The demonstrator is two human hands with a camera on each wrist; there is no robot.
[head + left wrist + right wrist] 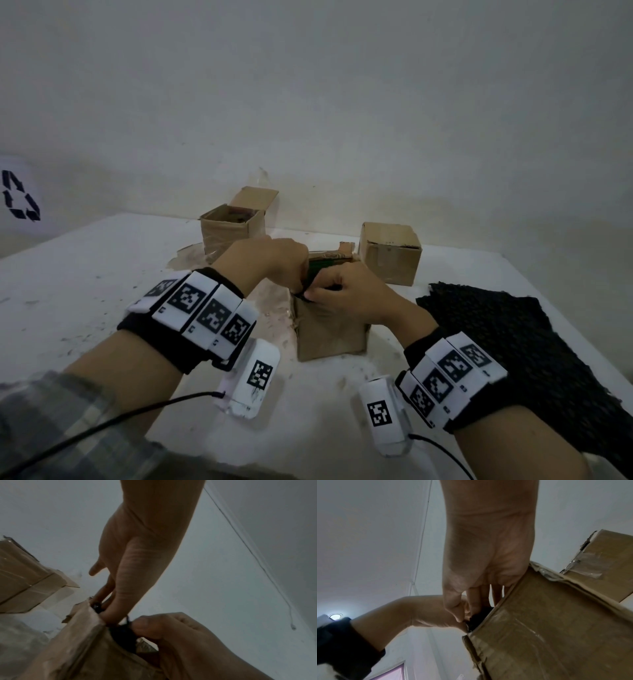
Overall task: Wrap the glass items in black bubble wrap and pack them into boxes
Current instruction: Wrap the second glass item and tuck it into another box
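Note:
A small open cardboard box (329,332) stands on the table in front of me. A bundle of black bubble wrap (123,635) sits in its mouth at the near left corner; whatever it covers is hidden. My left hand (303,284) reaches down into the opening and pinches the bundle between thumb and fingers (109,614). Right beside it, my right hand (315,294) pinches the same black wrap (479,618) with thumb and fingers (453,608) over the box wall (556,635). The two hands touch.
An open cardboard box (229,229) stands at the back left and a closed one (390,253) at the back right, near the wall. A loose sheet of black bubble wrap (513,349) lies on the table (85,274) to my right.

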